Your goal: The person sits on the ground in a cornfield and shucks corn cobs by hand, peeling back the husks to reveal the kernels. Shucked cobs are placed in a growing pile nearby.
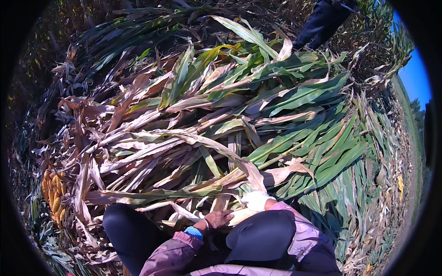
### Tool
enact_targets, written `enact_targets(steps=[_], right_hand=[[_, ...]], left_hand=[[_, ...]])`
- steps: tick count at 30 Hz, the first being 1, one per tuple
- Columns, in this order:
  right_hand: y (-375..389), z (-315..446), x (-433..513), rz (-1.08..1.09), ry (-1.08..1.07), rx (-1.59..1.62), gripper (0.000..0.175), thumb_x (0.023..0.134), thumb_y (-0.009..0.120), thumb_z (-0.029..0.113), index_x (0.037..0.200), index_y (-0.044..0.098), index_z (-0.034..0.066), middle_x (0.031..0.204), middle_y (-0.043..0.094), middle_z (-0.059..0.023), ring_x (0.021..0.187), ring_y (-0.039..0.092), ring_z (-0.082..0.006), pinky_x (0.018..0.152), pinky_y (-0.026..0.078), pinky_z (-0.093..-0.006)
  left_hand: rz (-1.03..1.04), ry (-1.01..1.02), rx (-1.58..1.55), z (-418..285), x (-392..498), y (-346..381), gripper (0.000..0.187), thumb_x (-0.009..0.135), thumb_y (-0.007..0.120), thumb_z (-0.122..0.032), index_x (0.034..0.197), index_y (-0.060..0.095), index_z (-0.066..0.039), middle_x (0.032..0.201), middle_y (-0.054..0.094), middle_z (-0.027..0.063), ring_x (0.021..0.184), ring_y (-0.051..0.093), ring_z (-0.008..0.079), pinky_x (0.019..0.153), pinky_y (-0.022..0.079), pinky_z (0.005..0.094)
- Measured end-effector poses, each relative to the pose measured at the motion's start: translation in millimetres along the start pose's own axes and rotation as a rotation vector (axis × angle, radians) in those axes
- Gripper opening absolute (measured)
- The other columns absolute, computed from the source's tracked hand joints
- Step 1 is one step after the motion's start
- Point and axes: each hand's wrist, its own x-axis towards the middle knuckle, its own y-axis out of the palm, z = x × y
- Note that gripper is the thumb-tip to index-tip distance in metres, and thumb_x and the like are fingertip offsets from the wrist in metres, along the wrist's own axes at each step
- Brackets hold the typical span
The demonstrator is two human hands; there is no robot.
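Observation:
My left hand point(217, 219), bare with a band at the wrist, lies low in front of me against the left end of a pale-husked corn ear point(241, 215). Its finger curl is only partly visible. My right hand point(256, 200), in a white glove, is just above the ear's right part, beside my knee; its fingers are turned away, so its hold is hidden. Cut corn stalks point(193, 138) with dry and green leaves spread before both hands. A long dry leaf point(253, 174) runs down to the glove.
Husked yellow corn ears point(55, 200) are piled on the left. Another person's dark-trousered legs point(319, 26) stand at the upper right. More stalks lie at the right point(348, 183), and standing corn point(79, 17) rises at the top left. My bent knees flank the hands.

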Motion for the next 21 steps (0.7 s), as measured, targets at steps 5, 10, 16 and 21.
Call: enact_targets(steps=[5,10,16,21], right_hand=[[46.0,-3.1,-19.4,-0.071,0.036,0.165,0.03,0.08,0.057,0.018,0.108,0.067,0.0149,0.099,0.068,-0.01,0.092,0.064,-0.0298,0.08,0.051,-0.0388],[57.7,0.5,-27.9,-0.093,0.057,0.232,0.029,0.081,0.057,0.016,0.108,0.067,0.0127,0.098,0.068,-0.0098,0.091,0.064,-0.0278,0.079,0.051,-0.0372],[68.2,0.7,-37.8,-0.134,0.094,0.294,0.028,0.081,0.057,0.013,0.107,0.067,0.0101,0.097,0.068,-0.0094,0.089,0.065,-0.0253,0.079,0.051,-0.0354],[64.0,-3.1,-50.3,-0.231,0.128,0.375,0.028,0.082,0.056,0.011,0.107,0.067,0.0079,0.096,0.068,-0.0092,0.088,0.065,-0.0233,0.078,0.051,-0.0338]], left_hand=[[-0.627,-0.083,0.528,-36.1,30.6,-45.6,0.021,0.08,0.06,-0.029,0.091,0.067,-0.012,0.098,0.065,0.0101,0.086,0.063,0.0312,0.073,0.052,0.0415],[-0.334,-0.268,0.49,7.5,66.7,-61.9,0.068,0.077,0.065,-0.047,0.134,0.047,-0.014,0.126,0.055,0.0157,0.114,0.055,0.0328,0.098,0.04,0.0442],[-0.262,-0.307,0.415,3.5,55.1,-54.0,0.041,0.076,0.064,-0.043,0.107,0.064,-0.017,0.096,0.068,0.0145,0.091,0.065,0.034,0.079,0.052,0.0442],[-0.554,-0.194,0.511,-31.1,-2.4,-88.5,0.028,0.074,0.065,-0.031,0.096,0.063,-0.014,0.084,0.068,0.0127,0.081,0.066,0.0326,0.069,0.052,0.0445]])
